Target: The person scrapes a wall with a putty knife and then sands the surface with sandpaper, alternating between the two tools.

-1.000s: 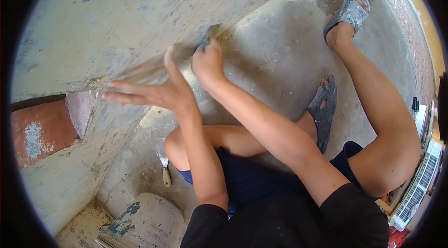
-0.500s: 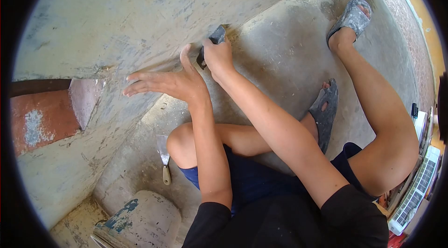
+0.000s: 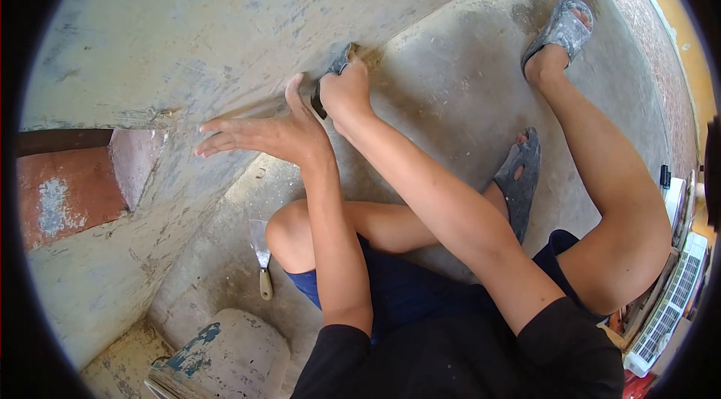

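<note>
My left hand (image 3: 274,132) is spread with fingers stretched out and thumb up, near the lower part of the pale, stained wall (image 3: 188,38); it holds nothing. Just right of it, my right hand (image 3: 345,92) is closed around a dark grey piece of sanding material (image 3: 342,58), low at the wall where it meets the floor. The fingers on the far side of this piece are partly hidden. By my left knee a putty knife (image 3: 263,264) with a light handle lies on the grey concrete floor (image 3: 451,76).
A paint-stained bucket (image 3: 244,350) lies at the lower left. An opening in the wall shows a reddish-brown surface (image 3: 75,192). My feet wear dusty grey sandals (image 3: 565,29). At the right edge are a white slatted unit (image 3: 668,305) and assorted items.
My right hand and the dark piece have shifted slightly left and down along the wall. My left hand has barely moved and stays spread.
</note>
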The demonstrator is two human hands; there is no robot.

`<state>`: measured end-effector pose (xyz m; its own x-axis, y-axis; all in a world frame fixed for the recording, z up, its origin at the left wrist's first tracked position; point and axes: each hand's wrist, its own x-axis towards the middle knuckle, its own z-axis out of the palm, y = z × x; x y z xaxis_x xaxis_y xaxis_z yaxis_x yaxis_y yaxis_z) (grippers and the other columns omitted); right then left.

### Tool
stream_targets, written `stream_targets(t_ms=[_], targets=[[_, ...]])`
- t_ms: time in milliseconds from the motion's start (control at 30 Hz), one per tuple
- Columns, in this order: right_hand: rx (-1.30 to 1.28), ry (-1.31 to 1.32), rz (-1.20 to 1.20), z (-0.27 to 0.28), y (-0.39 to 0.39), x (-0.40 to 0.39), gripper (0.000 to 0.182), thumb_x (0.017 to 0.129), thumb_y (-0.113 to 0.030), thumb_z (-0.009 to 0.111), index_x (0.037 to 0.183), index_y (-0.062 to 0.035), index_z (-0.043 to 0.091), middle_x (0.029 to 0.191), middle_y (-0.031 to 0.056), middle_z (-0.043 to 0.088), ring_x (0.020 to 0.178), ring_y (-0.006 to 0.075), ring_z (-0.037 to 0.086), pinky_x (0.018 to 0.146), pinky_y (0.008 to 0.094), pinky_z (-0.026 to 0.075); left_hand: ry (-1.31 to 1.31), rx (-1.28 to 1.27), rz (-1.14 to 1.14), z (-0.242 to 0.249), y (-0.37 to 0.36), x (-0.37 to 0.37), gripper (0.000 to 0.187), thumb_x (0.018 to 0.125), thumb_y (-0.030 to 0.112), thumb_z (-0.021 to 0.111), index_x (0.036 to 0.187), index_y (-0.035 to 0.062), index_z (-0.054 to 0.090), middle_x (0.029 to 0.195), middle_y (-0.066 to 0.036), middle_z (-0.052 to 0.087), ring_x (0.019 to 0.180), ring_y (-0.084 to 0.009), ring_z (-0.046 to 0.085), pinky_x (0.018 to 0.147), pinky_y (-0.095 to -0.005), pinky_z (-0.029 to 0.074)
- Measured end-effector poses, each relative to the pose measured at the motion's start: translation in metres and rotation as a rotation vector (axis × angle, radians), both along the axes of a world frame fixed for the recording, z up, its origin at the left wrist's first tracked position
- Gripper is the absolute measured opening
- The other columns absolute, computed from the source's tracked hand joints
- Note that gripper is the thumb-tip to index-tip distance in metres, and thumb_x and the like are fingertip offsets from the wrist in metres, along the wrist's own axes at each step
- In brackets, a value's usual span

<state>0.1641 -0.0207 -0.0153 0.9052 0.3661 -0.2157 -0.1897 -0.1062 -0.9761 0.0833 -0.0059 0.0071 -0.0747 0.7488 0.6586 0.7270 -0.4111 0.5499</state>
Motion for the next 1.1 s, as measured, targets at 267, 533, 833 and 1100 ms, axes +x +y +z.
stream_targets(t_ms=[267, 533, 833, 1100], targets=[[0.062, 0.177, 0.071, -0.014, -0.001, 0.003, 0.032, 0.077, 0.009, 0.049, 0.108, 0.0117, 0.055, 0.106, 0.0265, 0.063, 0.101, 0.0356, 0.064, 0.087, 0.0400, 0.050, -0.005, 0.006, -0.008, -0.006, 0.002, 0.000, 0.151, 0.059, 0.064, 0.083, 0.153, -0.0048, -0.013, 0.150, -0.041, -0.024, 0.142, -0.0560, -0.021, 0.110, -0.0737, 0.006], [0.131, 0.251, 0.042, 0.001, -0.009, 0.003, 0.034, 0.078, 0.012, 0.045, 0.109, 0.0078, 0.058, 0.103, 0.0205, 0.066, 0.096, 0.0280, 0.064, 0.079, 0.0378, 0.051, 0.020, 0.022, 0.017, -0.008, 0.004, 0.000, 0.151, 0.058, 0.066, 0.082, 0.153, -0.0047, -0.012, 0.150, -0.041, -0.025, 0.142, -0.0561, -0.020, 0.110, -0.0739, 0.009], [0.168, 0.241, 0.078, -0.021, -0.005, 0.014, 0.048, 0.079, 0.014, 0.045, 0.126, 0.0079, 0.050, 0.118, 0.0254, 0.061, 0.112, 0.0334, 0.060, 0.096, 0.0369, 0.046, 0.013, -0.018, 0.003, -0.006, 0.002, -0.001, 0.155, 0.056, 0.061, 0.087, 0.151, -0.0064, -0.015, 0.148, -0.046, -0.022, 0.141, -0.0585, -0.018, 0.113, -0.0697, 0.003], [0.200, 0.302, 0.055, -0.018, -0.007, 0.021, 0.057, 0.077, 0.014, 0.046, 0.133, 0.0088, 0.047, 0.122, 0.0252, 0.061, 0.112, 0.0330, 0.062, 0.095, 0.0364, 0.048, 0.007, -0.018, 0.024, -0.008, 0.003, 0.000, 0.152, 0.057, 0.067, 0.083, 0.153, -0.0025, -0.013, 0.152, -0.039, -0.022, 0.143, -0.0545, -0.019, 0.112, -0.0714, 0.009]])
